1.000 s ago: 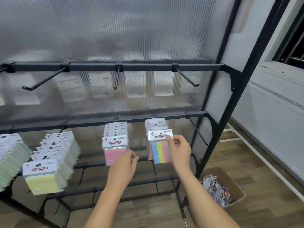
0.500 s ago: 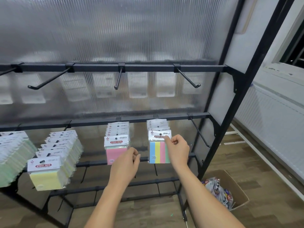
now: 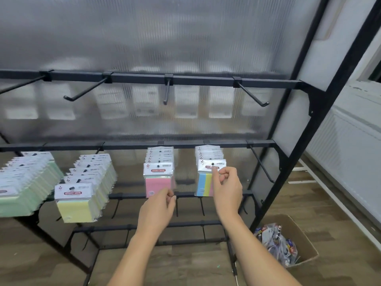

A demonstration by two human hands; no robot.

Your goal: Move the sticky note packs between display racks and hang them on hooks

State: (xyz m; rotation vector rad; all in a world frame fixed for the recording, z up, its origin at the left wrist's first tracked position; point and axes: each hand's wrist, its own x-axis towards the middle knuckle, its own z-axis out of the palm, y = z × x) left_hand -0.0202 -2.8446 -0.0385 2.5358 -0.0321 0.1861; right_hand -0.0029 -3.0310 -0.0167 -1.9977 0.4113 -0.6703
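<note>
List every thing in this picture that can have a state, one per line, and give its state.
Left hand: pinching the pink pack's lower corner.
Right hand: pinching the striped pack's header.
Pink pack: hanging at the front of its hook.
Striped pack: on its hook, held.
Yellow pack: hanging, untouched.
Top-rail hooks: bare.
Cardboard box: open, holding packets.
</note>
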